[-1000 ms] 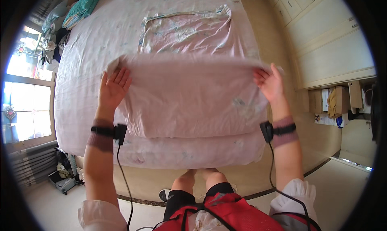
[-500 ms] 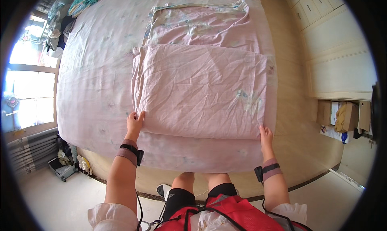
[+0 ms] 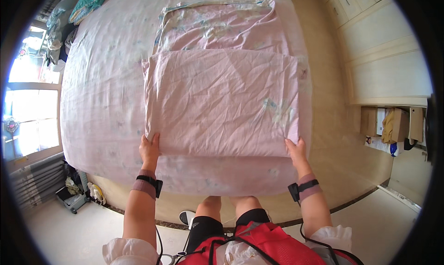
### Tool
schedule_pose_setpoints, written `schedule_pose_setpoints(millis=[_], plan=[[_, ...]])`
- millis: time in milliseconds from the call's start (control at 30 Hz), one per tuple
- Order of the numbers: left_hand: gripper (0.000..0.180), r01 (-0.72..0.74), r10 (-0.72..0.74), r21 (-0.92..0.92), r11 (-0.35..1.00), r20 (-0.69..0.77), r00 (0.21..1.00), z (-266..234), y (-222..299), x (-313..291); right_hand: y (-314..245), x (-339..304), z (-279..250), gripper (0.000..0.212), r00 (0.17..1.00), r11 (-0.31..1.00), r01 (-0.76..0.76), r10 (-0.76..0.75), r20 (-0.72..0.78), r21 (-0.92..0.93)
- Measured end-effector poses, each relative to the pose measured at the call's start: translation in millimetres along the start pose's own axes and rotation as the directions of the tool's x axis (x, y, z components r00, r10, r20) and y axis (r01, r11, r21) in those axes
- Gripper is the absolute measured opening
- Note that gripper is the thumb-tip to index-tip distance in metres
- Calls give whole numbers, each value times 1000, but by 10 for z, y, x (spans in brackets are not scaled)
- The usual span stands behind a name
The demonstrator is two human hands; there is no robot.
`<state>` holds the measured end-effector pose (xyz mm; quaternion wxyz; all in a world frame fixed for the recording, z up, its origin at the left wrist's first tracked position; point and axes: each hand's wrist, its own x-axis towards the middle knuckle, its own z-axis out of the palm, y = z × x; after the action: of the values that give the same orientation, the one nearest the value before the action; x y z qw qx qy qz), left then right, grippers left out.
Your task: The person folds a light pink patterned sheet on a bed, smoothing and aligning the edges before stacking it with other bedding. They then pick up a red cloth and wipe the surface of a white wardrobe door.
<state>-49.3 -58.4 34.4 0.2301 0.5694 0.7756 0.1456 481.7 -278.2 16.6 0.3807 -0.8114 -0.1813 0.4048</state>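
Note:
A pink floral bed sheet (image 3: 217,103) lies partly folded on the bed (image 3: 99,103), its near part doubled over into a wide rectangle with creases across the top. Beyond that fold a rumpled single part shows, with a blue-green and cream edge. My left hand (image 3: 149,149) grips the near left corner, thumb on top and fingers underneath. At the near right corner my right hand (image 3: 297,150) pinches the cloth in the same way. The near edge runs fairly straight between both hands. What lies under the folded layers is hidden.
Pillows and a green quilt (image 3: 90,5) sit at the bed's far left. Pale cabinets (image 3: 384,56) stand along the right, with a shelf of boxes (image 3: 400,125) below. A window (image 3: 32,114) is on the left, above an open grey case (image 3: 71,199) on the floor.
The right hand has shifted inward from the right edge to the near right corner. The left hand still holds its corner. The whole view has moved slightly.

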Motion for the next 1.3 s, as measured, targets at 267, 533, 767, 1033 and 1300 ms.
schedule_pose_setpoints(millis=[267, 533, 767, 1033, 1300], plan=[[66, 184, -213, 206, 961, 123, 969, 19, -926, -1231, 367, -773, -356, 41, 975, 974, -221, 222, 12, -44], [81, -173, 204, 236, 956, -112, 973, 242, -364, -956, 502, -223, -308, 33, 858, 757, 247, -462, -227, -605], [85, -636, 628, 297, 712, 135, 766, 336, 943, 146, -1240, 994, 718, 35, 641, 506, 645, -767, 44, -573], [40, -525, 465, 459, 717, 246, 851, 365, 1083, 1417, -1691, 1856, 942, 21, 867, 457, 458, -420, 270, -762], [47, -437, 600, 594, 675, -97, 794, 556, 1168, 1123, -1626, 1478, 1397, 39, 634, 373, 523, -771, 58, -767]])
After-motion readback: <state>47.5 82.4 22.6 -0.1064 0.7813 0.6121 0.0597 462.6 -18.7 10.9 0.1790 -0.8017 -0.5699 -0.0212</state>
